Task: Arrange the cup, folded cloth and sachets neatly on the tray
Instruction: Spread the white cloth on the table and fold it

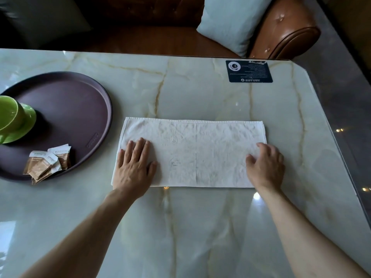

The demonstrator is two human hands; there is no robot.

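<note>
A white cloth (196,153), folded into a long rectangle, lies flat on the marble table (190,91) to the right of the tray. My left hand (134,167) rests palm-down on its left end, fingers spread. My right hand (267,165) presses its right end with fingers bent at the cloth's edge. The round dark purple tray (80,105) sits at the left. On it stand a green cup (10,115) on a green saucer (30,117), cut off by the frame edge, and a few brown-and-white sachets (48,161) piled loosely at the tray's near rim.
A dark printed card (249,71) lies flat near the table's far right. Beyond the far edge are a brown leather sofa (291,35) and a pale cushion (230,23). The table's right corner is cut at an angle.
</note>
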